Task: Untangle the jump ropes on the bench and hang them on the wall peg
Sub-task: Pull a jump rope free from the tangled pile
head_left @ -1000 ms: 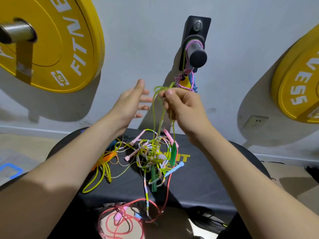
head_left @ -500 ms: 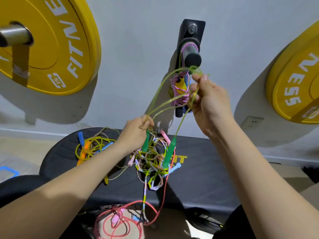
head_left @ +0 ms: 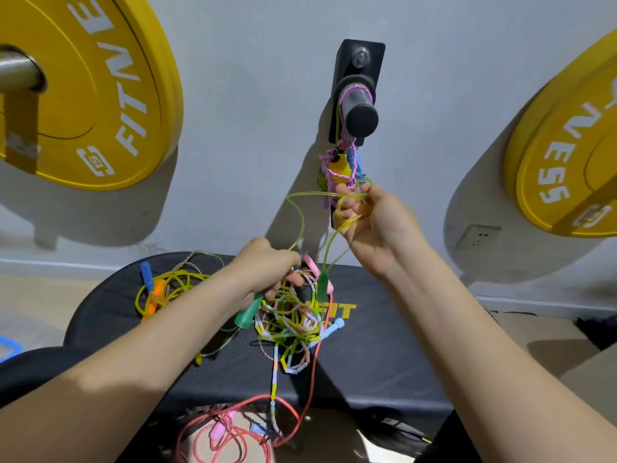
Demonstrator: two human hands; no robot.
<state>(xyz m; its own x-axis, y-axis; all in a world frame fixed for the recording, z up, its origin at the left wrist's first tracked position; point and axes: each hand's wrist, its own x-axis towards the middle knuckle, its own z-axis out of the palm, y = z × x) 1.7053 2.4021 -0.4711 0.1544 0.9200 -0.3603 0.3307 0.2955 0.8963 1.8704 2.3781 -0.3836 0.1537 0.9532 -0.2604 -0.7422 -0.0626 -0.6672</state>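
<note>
The green rope [head_left: 302,208] is the one in play, and it has just been gathered. Half a second ago the right hand [head_left: 377,228] held one long loop up close under the tip of the wall peg [head_left: 359,111]. Now that hand sits lower, straight below the peg and right beside the bundle of ropes [head_left: 337,172] already hanging there, with several small coils of green stacked in its grip. A second ago the left hand [head_left: 267,272] was spread and empty. Now it is down and to the left of the peg, over the bench [head_left: 394,349], fist wrapped round a green handle [head_left: 248,312] whose end pokes out below it.

That reads as real progress: this rope looks nearly free of the tangle [head_left: 290,325], and coiling it short should make the lift onto the peg easy. The second green handle [head_left: 322,284] hangs from the cord directly below the peg, just above the knot of beaded and pink cords.

The right fingers [head_left: 342,213] are curled tight and pinching the coils. The left fingers are closed firmly on the handle, and I can't tell if they also catch the pile beneath.

Further out, a yellow rope [head_left: 167,289] with orange and blue handles lies on the bench well left of the peg, a red rope [head_left: 253,426] spills off the near edge, and yellow weight plates [head_left: 100,95] flank the peg on the wall.
</note>
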